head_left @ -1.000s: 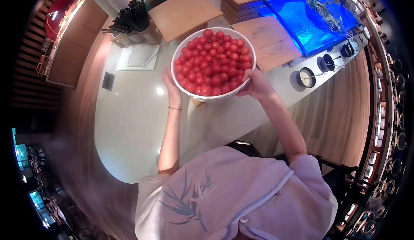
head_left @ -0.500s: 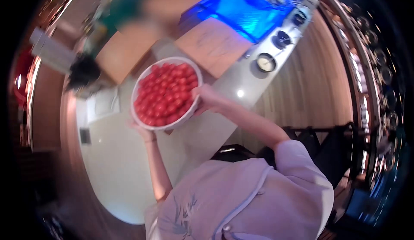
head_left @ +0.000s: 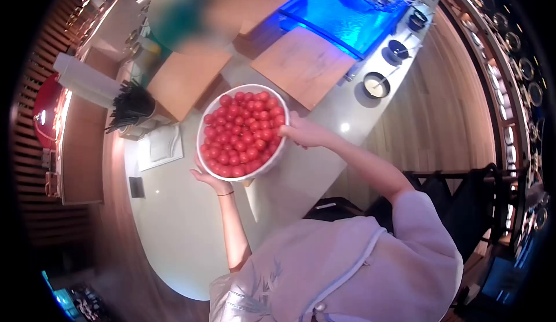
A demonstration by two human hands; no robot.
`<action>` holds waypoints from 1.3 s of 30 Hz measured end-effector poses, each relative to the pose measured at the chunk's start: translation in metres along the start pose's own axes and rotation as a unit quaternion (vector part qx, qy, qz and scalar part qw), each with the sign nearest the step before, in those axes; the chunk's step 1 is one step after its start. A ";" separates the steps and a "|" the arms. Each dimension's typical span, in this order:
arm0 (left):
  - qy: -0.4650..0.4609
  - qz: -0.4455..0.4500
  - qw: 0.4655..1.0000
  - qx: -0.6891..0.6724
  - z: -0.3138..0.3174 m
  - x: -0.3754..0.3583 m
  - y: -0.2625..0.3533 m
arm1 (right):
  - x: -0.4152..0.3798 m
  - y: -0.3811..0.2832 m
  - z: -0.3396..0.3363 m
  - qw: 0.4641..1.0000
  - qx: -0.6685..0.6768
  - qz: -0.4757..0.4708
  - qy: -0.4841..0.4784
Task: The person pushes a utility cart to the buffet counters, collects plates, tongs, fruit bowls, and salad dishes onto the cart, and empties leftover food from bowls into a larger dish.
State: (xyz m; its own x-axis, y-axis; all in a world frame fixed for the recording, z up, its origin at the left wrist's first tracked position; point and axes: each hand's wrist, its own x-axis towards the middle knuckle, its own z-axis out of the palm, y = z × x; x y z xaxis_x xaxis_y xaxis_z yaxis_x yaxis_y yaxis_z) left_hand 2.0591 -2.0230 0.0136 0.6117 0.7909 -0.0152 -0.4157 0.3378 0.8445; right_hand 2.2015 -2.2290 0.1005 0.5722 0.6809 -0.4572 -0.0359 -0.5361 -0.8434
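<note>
I am holding a white bowl (head_left: 242, 132) heaped with red tomatoes (head_left: 243, 134) above the pale surface (head_left: 174, 218). My left hand (head_left: 209, 180) is cupping its near-left rim from below, and the fingers of my right hand (head_left: 302, 132) are wrapping its right edge. Wooden boards (head_left: 301, 64) are lying just past the bowl's far rim, a holder of dark sticks (head_left: 130, 105) is standing to the left, and bare surface is stretching out toward me

Both our arms reach forward, elbows bent. Our left hand (head_left: 209, 179) cups upward, palm up, bracelet on wrist. Our right hand (head_left: 302, 132) grips sideways, fingers curled, sleeve at the upper arm.
</note>
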 end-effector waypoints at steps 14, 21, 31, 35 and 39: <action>-0.053 -0.091 0.988 -0.110 -0.001 0.002 0.002 | 0.033 0.066 0.020 0.970 0.159 -0.178 0.052; -0.065 -0.224 0.968 -0.095 0.035 0.010 0.029 | 0.063 0.058 0.046 0.873 0.436 -0.188 0.109; -0.217 -0.285 0.933 -0.028 0.023 0.037 -0.023 | 0.048 0.068 0.056 0.778 0.545 -0.258 0.174; -0.288 -0.343 0.893 -0.051 0.015 0.061 -0.035 | 0.029 0.069 0.068 0.751 0.543 -0.288 0.241; -0.339 -0.405 0.845 -0.081 0.008 0.075 -0.031 | 0.019 0.094 0.098 0.726 0.521 -0.287 0.345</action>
State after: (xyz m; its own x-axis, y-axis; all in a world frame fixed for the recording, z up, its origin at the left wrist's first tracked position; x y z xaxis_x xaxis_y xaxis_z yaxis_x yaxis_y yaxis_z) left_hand 2.1229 -1.9782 -0.0098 0.9621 -0.1882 -0.1973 0.2711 0.7369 0.6193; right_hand 2.1285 -2.2177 -0.0147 0.9992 0.0387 0.0008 -0.0246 0.6500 -0.7595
